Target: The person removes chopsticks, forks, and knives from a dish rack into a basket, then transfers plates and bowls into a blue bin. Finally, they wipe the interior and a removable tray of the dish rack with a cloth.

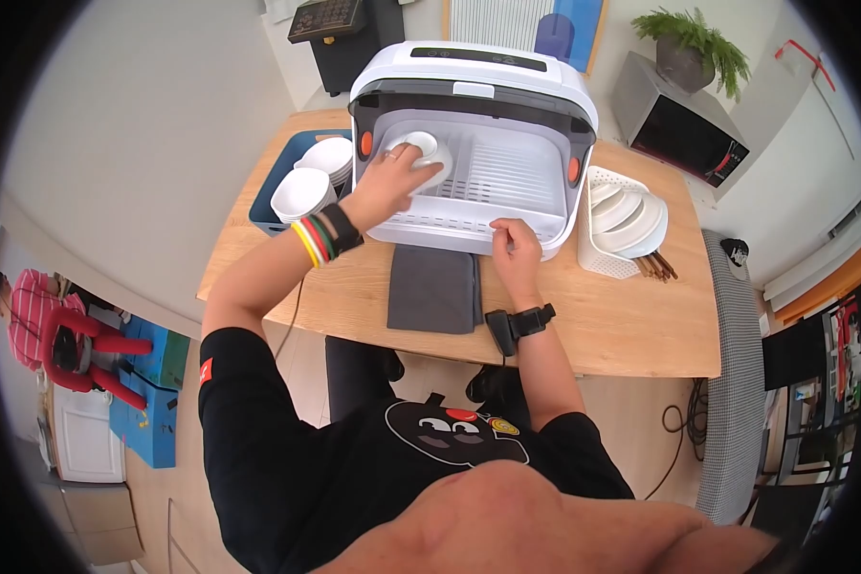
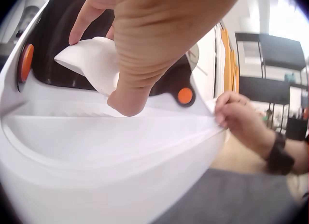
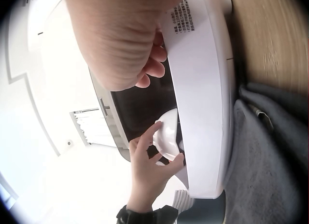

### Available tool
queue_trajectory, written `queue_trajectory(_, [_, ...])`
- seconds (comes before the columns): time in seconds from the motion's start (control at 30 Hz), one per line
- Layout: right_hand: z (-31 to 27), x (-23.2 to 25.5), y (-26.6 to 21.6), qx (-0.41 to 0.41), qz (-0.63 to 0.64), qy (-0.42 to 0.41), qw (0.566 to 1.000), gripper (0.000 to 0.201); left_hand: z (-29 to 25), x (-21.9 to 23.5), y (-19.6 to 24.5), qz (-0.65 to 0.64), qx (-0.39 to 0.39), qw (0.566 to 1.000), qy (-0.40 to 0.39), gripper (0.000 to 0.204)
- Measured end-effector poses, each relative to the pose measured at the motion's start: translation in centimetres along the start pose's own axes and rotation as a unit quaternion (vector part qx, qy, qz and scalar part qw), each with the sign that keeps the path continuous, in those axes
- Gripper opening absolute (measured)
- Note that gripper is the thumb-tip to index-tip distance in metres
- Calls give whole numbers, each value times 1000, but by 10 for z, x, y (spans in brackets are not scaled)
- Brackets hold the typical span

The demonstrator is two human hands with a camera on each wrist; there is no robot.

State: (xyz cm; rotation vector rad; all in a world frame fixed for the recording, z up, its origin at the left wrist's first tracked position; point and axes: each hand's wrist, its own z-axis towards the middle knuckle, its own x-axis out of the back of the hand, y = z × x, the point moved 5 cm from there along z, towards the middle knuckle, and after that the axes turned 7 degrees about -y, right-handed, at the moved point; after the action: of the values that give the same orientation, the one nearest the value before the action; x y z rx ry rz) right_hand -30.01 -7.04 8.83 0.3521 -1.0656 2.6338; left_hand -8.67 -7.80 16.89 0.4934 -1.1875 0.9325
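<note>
Over the table, head view:
- bowl: a small white bowl (image 1: 425,153) is sitting inside the open dish cabinet (image 1: 474,143), at the left end of its ribbed rack (image 1: 507,172), apparently tipped with its hollow facing out.
- left hand: the left hand (image 1: 392,180) is reaching in from the front left, fingers curling over the bowl's near rim and gripping it; the bowl is lying just beyond and slightly right of the knuckles.
- right hand: the right hand (image 1: 515,247) is resting on the cabinet's front lip, fingers bent over the edge, holding nothing loose; it is well apart from the bowl, so the left hand is the nearer one.
- surroundings: a blue bin with stacked bowls (image 1: 306,187) is standing to the left, a white basket of plates (image 1: 622,218) to the right, and a grey cloth (image 1: 433,287) is lying before the cabinet.

At the left wrist:
- grip: the bowl (image 2: 94,62) is showing below the palm, thumb pressing its near side and a finger (image 2: 82,18) reaching over its far edge.
- front lip: the right hand (image 2: 239,117) is pinching the right end of the white rim.

At the right wrist:
- fingers: the right hand (image 3: 140,50) is curling round the cabinet's edge.
- bowl: the left hand (image 3: 149,171) is holding the bowl (image 3: 166,134) in the dark opening, thumb under, fingers over; its rim seems to run roughly along the cabinet's front.
</note>
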Motion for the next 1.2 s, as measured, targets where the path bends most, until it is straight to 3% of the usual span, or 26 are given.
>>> queue_trajectory(0.17, [-1,-1,2,-1,-3,-4,1000,12,-32,44,23,-184,42,981,42,74])
queue_trajectory(0.23, [-1,-1,2,3,-15,-16,1000,11,-50,63,21,-229,64,965,108,72])
queue_trajectory(0.3, [-1,-1,2,3,-15,-17,1000,11,-67,68,5,-305,105,940,114,73])
queue_trajectory(0.37, [-1,-2,2,3,-16,-20,1000,11,-87,78,-24,-406,215,875,154,71])
queue_trajectory(0.43, [-1,-2,1,0,-9,0,1000,13,-110,61,-91,-419,190,869,183,64])
queue_trajectory(0.47, [-1,-2,1,0,-7,-2,1000,13,-111,69,-100,-418,192,869,183,64])
queue_trajectory(0.53, [-1,-2,1,-2,-10,-2,1000,12,-121,81,-127,-554,350,719,231,52])
queue_trajectory(0.57, [-1,-2,1,-3,-9,-1,1000,12,-125,80,-144,-554,350,720,230,52])
queue_trajectory(0.67, [-1,-2,3,-8,-2,-3,1000,12,-134,50,-201,-682,409,550,257,48])
queue_trajectory(0.9, [-1,-1,1,-2,-12,-11,1000,12,-113,1,-232,-703,467,521,127,58])
queue_trajectory(0.97, [0,-1,2,0,-13,-13,1000,13,-106,-3,-225,-667,518,531,64,59])
queue_trajectory(1.2, [1,0,-2,2,-21,-18,1000,12,-101,-25,-233,-597,547,587,-16,64])
